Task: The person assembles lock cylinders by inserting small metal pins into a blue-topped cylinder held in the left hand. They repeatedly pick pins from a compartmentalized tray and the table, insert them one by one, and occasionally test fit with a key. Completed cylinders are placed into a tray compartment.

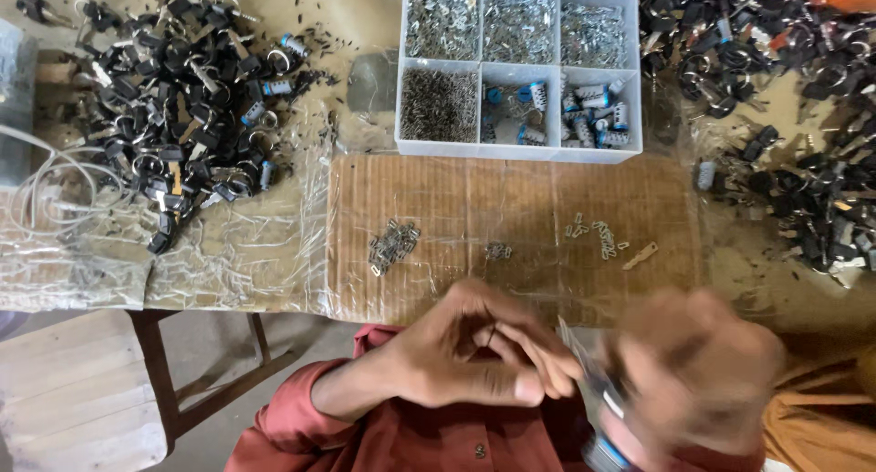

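A compartmented tray [518, 65] sits behind the cardboard sheet [511, 207]. Small metal parts [393, 244] lie on the sheet. Heaps of keys [178, 98] lie left and right of the tray.

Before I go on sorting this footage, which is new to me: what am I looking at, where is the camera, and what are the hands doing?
There is no machine here, only a person's two bare hands. The one picture comes from a camera worn on the head, looking down at a workbench.

The left hand pinches something too small to make out. The right hand is blurred and holds a small metal cylinder with a blue band; more I cannot tell.

On the cardboard mat lie little heaps of small metal pieces. Behind it stands a white divided tray of similar metal parts and blue-banded cylinders. Piles of black-headed keys lie on both sides.
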